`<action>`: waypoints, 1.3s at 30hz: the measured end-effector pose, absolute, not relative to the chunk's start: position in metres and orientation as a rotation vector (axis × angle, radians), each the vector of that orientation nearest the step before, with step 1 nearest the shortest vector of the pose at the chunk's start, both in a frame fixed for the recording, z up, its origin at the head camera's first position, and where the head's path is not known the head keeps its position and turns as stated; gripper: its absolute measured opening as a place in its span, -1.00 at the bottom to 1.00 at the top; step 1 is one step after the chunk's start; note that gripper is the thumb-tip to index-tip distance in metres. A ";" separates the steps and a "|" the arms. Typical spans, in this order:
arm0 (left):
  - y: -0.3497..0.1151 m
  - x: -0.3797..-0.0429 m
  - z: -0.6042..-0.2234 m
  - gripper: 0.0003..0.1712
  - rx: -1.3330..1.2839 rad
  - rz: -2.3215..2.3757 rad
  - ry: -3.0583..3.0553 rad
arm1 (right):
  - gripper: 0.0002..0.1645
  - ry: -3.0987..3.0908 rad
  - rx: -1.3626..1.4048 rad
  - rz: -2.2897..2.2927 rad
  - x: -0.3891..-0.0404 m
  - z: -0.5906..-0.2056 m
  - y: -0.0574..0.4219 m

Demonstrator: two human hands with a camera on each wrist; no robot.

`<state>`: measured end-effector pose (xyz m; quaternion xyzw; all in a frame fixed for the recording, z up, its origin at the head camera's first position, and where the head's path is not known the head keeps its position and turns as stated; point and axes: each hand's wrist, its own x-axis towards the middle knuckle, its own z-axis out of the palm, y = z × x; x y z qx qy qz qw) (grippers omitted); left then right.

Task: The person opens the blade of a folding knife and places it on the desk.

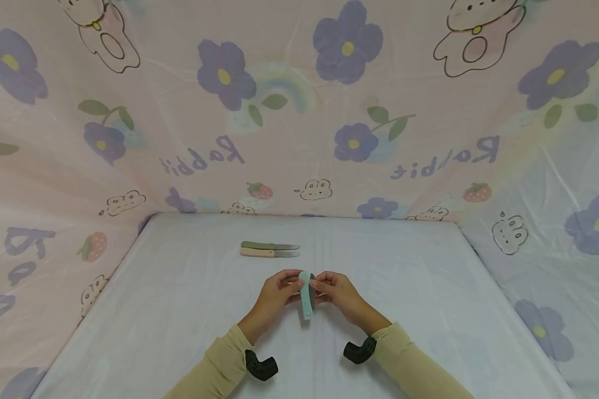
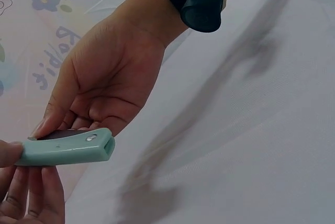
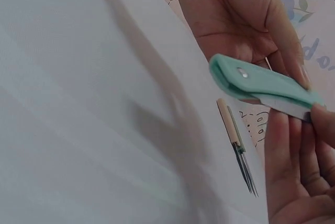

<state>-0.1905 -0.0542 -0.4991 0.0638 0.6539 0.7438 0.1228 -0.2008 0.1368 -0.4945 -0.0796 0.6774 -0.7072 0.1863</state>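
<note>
Both hands hold a folding knife with a mint-green handle (image 1: pixel 306 302) in front of the person. The left hand (image 1: pixel 274 295) grips the handle, its thumb laid along one side. From the other side, the right hand (image 1: pixel 343 295) pinches the grey blade (image 3: pixel 285 108) between thumb and fingers. The blade lies close along the handle, partly in its slot, as the right wrist view shows. The handle's pivot end (image 2: pixel 102 143) points toward the person. Some of the blade is hidden behind the handle and fingertips.
Beyond the hands, a green-handled knife (image 1: pixel 257 245) and a beige-handled knife (image 1: pixel 257 252) lie side by side, blades toward the right. A white cloth (image 1: pixel 179 266) covers the table. Printed curtains (image 1: pixel 289 122) enclose its back and sides.
</note>
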 end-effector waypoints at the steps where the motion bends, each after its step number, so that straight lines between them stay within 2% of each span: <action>1: -0.055 -0.190 -0.499 -0.58 0.188 2.175 1.910 | -0.65 1.907 -0.220 -1.993 -0.201 -0.494 0.137; 16: -0.063 -0.188 -0.499 -0.51 0.120 2.245 1.796 | -0.56 1.866 -0.180 -1.988 -0.201 -0.492 0.142; 26: -0.072 -0.187 -0.501 -0.53 0.060 2.375 1.682 | -0.71 1.792 -0.137 -2.057 -0.197 -0.489 0.144; 33: -0.079 -0.187 -0.504 -0.48 0.047 2.365 1.597 | -0.73 1.762 -0.155 -2.079 -0.198 -0.495 0.145; 39: -0.081 -0.189 -0.503 -0.52 0.067 2.345 1.571 | -0.76 1.753 -0.172 -2.088 -0.198 -0.495 0.145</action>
